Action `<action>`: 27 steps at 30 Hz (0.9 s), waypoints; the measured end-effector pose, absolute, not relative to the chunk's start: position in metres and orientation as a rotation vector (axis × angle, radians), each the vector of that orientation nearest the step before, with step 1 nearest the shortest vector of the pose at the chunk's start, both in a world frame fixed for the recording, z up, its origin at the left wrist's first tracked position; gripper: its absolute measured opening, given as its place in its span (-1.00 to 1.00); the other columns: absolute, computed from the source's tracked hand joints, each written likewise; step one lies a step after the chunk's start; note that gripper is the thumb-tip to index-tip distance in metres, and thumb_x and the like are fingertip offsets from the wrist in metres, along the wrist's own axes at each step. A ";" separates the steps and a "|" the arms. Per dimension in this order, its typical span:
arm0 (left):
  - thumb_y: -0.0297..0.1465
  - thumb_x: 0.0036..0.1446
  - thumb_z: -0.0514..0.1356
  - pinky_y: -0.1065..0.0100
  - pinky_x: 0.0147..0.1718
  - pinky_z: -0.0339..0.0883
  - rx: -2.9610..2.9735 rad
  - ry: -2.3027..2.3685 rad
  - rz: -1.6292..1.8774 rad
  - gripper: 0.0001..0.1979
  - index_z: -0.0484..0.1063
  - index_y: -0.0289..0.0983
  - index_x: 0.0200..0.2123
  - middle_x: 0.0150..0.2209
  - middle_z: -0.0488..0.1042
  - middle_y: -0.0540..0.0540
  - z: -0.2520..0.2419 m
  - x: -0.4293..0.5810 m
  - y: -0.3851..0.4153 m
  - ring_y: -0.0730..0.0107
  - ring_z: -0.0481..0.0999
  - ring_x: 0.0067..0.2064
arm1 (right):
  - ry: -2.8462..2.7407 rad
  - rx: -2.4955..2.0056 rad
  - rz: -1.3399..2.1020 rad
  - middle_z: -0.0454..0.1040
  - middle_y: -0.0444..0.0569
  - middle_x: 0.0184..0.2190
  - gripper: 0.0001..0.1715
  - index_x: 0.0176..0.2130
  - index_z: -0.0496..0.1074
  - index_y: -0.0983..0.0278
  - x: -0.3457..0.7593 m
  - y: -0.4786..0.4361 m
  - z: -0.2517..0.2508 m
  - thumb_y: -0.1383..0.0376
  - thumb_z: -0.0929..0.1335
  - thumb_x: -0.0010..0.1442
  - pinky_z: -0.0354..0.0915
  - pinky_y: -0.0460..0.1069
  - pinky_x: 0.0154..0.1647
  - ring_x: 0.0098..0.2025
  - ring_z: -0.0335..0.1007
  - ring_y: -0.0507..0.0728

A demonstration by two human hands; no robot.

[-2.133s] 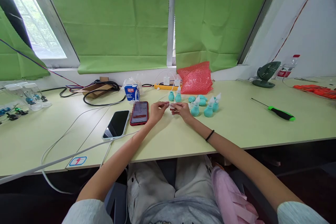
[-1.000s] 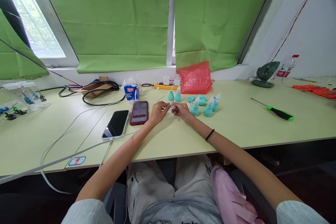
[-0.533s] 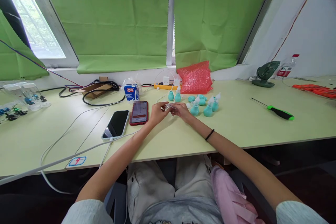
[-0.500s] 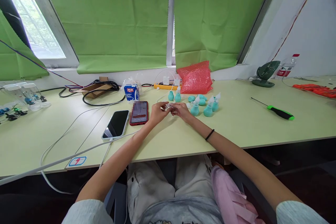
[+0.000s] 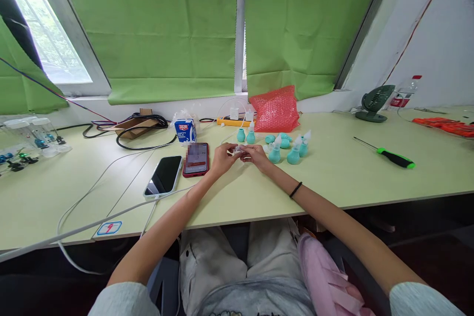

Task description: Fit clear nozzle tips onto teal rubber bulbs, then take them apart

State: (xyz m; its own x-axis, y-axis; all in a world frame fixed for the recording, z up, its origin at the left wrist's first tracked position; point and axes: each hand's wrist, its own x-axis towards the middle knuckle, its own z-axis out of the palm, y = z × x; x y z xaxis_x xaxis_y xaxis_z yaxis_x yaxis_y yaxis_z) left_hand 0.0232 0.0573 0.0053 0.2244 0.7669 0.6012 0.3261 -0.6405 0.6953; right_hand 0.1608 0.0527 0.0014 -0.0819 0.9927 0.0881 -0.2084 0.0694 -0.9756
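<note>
My left hand [image 5: 224, 158] and my right hand [image 5: 255, 155] meet over the table, fingers closed on a small clear plastic piece [image 5: 237, 149]. Its exact kind is too small to make out, and fingertips cover part of it. Just right of my right hand stand teal squeeze bulbs with clear pointed tips, one of them a bulb [image 5: 274, 154] close to my wrist and another bulb [image 5: 294, 155] farther right. Behind the hands are a tipped bulb [image 5: 251, 136] and a teal bulb without a long tip [image 5: 241, 135]. Loose teal bulbs [image 5: 284, 143] lie in a group.
Left of my hands lie a red-cased phone [image 5: 196, 160] and a white-edged phone [image 5: 163, 176] with a cable. A blue milk drink box [image 5: 185, 130], red bubble wrap [image 5: 276, 109] and an orange power strip [image 5: 232, 122] sit behind. To the right are a screwdriver [image 5: 394, 158] and a green fan [image 5: 375, 103].
Hardly anything differs. Both hands stay in the same place around the small clear piece, and the view has shifted very slightly.
</note>
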 end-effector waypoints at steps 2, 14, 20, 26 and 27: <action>-0.37 -0.16 0.25 0.41 -0.48 0.29 2.114 0.989 1.400 -0.76 0.48 -0.30 -0.33 -0.44 0.43 -0.11 0.005 0.023 0.058 0.38 0.37 -0.41 | -1.159 -0.959 1.304 0.40 -0.13 -0.67 -0.78 -0.52 0.44 0.33 0.161 0.052 0.002 0.20 0.41 -0.13 0.23 -0.16 -0.59 -0.63 0.29 -0.06; -0.35 -0.12 0.23 0.40 -0.45 0.28 2.181 0.956 1.362 -0.78 0.46 -0.29 -0.33 -0.43 0.42 -0.11 0.003 0.021 0.062 0.36 0.38 -0.39 | -1.168 -0.982 1.282 0.40 -0.13 -0.67 -0.76 -0.51 0.44 0.35 0.160 0.050 0.002 0.19 0.41 -0.14 0.24 -0.17 -0.59 -0.63 0.29 -0.06; -0.36 -0.08 0.20 0.39 -0.45 0.30 2.260 0.968 1.344 -0.80 0.44 -0.32 -0.33 -0.43 0.42 -0.13 0.003 0.021 0.062 0.36 0.39 -0.38 | -1.175 -0.986 1.274 0.40 -0.13 -0.67 -0.74 -0.50 0.44 0.35 0.161 0.051 0.002 0.18 0.42 -0.15 0.24 -0.17 -0.59 -0.63 0.29 -0.06; -0.40 -0.06 0.19 0.39 -0.45 0.30 2.324 0.984 1.326 -0.81 0.42 -0.34 -0.32 -0.44 0.43 -0.11 0.005 0.020 0.062 0.37 0.40 -0.38 | -1.178 -0.987 1.271 0.40 -0.13 -0.65 -0.75 -0.47 0.44 0.35 0.161 0.052 0.000 0.20 0.41 -0.14 0.25 -0.16 -0.56 -0.61 0.30 -0.06; -0.39 -0.06 0.19 0.39 -0.45 0.30 2.333 0.986 1.328 -0.81 0.42 -0.35 -0.33 -0.44 0.44 -0.11 0.006 0.020 0.061 0.37 0.40 -0.39 | -1.179 -0.987 1.270 0.40 -0.13 -0.65 -0.75 -0.47 0.44 0.35 0.161 0.052 0.000 0.20 0.41 -0.13 0.25 -0.15 -0.56 -0.61 0.30 -0.06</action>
State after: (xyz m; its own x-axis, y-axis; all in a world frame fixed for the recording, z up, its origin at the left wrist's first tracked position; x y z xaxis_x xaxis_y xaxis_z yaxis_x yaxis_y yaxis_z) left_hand 0.0196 0.0614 0.0056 0.3444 0.6805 0.6468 0.4225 -0.7276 0.5405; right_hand 0.1610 0.0524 0.0003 -0.0652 0.9934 0.0946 -0.1679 0.0825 -0.9823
